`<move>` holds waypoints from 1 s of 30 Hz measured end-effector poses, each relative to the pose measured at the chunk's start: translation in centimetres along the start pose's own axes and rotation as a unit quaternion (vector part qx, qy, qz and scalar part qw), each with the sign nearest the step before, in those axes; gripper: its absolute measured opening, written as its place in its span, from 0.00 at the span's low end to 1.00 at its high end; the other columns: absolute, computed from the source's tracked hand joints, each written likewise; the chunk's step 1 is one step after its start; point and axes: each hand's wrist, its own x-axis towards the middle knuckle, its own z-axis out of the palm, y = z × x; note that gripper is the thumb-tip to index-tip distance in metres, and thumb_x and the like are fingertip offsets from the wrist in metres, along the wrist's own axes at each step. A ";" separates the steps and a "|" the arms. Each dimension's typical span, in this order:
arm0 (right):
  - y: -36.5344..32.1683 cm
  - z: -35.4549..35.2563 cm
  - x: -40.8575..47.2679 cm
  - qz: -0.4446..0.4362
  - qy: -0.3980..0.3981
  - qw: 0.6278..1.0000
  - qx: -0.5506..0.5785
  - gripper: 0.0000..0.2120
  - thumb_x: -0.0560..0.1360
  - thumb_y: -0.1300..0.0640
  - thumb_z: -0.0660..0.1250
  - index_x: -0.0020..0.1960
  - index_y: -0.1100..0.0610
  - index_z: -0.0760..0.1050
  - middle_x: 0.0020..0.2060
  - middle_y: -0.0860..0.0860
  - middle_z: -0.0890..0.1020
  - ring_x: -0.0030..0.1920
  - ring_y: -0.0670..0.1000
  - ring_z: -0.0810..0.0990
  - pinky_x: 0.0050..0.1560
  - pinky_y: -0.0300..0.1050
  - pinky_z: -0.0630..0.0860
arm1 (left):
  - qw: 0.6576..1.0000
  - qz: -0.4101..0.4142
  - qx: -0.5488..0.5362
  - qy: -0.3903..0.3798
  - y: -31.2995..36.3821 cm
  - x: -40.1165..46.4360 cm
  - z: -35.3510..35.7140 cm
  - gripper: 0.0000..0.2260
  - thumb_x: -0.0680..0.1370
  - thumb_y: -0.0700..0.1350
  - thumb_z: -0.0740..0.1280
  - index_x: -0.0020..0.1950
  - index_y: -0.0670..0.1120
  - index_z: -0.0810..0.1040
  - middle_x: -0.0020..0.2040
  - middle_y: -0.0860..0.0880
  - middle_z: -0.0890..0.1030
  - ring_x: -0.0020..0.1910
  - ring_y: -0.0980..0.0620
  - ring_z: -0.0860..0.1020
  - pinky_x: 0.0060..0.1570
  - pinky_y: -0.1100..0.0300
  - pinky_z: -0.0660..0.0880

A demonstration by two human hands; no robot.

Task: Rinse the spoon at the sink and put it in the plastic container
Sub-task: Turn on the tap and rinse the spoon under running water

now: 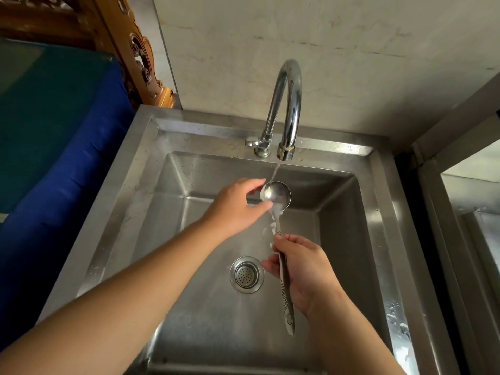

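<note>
A long steel spoon (278, 194) is held over the steel sink (124, 201), its bowl up under the curved tap (289, 104). A thin stream of water falls from the spout into the bowl and splashes off it. My right hand (303, 269) grips the patterned handle near its middle; the handle's end sticks out below my wrist. My left hand (238, 207) pinches the left edge of the spoon's bowl with thumb and fingers. The plastic container is not in view.
A round drain strainer (246, 274) sits in the basin floor, left of my right hand. A blue-covered surface (54, 147) borders the sink on the left, with carved wooden furniture (140, 58) behind it. A metal shelf frame (460, 212) stands to the right.
</note>
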 end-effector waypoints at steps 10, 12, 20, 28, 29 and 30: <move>-1.2 -0.7 0.0 -0.005 -0.008 1.000 -0.026 0.04 0.77 0.65 0.69 0.47 0.68 0.77 0.35 0.59 0.76 0.27 0.50 0.78 0.32 0.46 0.83 | 1.000 0.017 0.017 0.013 -0.4 -0.8 1.6 0.33 0.72 0.60 0.73 0.74 0.49 0.71 0.63 0.51 0.78 0.60 0.54 0.77 0.58 0.61 0.71; -1.5 -0.5 0.2 -0.007 -0.012 0.999 -0.036 0.04 0.77 0.65 0.69 0.48 0.67 0.77 0.39 0.60 0.77 0.30 0.52 0.78 0.31 0.46 0.83 | 0.999 0.012 0.027 0.020 -0.4 -0.6 1.7 0.33 0.73 0.60 0.72 0.74 0.48 0.70 0.65 0.50 0.77 0.62 0.53 0.76 0.57 0.63 0.69; -1.8 -0.2 0.7 -0.028 -0.013 0.996 -0.079 0.03 0.77 0.64 0.69 0.46 0.64 0.78 0.40 0.59 0.78 0.24 0.50 0.76 0.25 0.41 0.77 | 0.994 -0.004 0.073 0.075 -0.7 0.6 1.7 0.30 0.72 0.56 0.75 0.70 0.45 0.76 0.57 0.47 0.81 0.55 0.47 0.78 0.51 0.58 0.73; -1.8 -0.6 0.6 -0.073 0.004 0.986 -0.153 0.03 0.77 0.63 0.68 0.47 0.64 0.78 0.38 0.58 0.80 0.22 0.49 0.75 0.22 0.40 0.74 | 0.989 0.009 0.085 0.125 -0.5 1.6 1.8 0.21 0.71 0.51 0.77 0.63 0.46 0.82 0.51 0.48 0.84 0.48 0.47 0.80 0.44 0.60 0.71; -1.9 -0.6 0.6 -0.073 0.002 0.985 -0.157 0.03 0.77 0.63 0.68 0.47 0.64 0.79 0.37 0.58 0.80 0.22 0.49 0.75 0.22 0.40 0.74 | 0.988 0.017 0.085 0.128 -0.4 1.8 1.8 0.22 0.71 0.51 0.77 0.63 0.46 0.82 0.50 0.48 0.83 0.48 0.47 0.80 0.45 0.59 0.72; -1.9 -0.6 0.6 -0.070 -0.001 0.985 -0.155 0.04 0.77 0.62 0.69 0.47 0.63 0.79 0.37 0.58 0.80 0.22 0.49 0.75 0.22 0.40 0.73 | 0.988 0.027 0.085 0.127 -0.3 2.0 1.8 0.23 0.71 0.53 0.77 0.64 0.46 0.81 0.50 0.48 0.83 0.48 0.47 0.80 0.46 0.59 0.73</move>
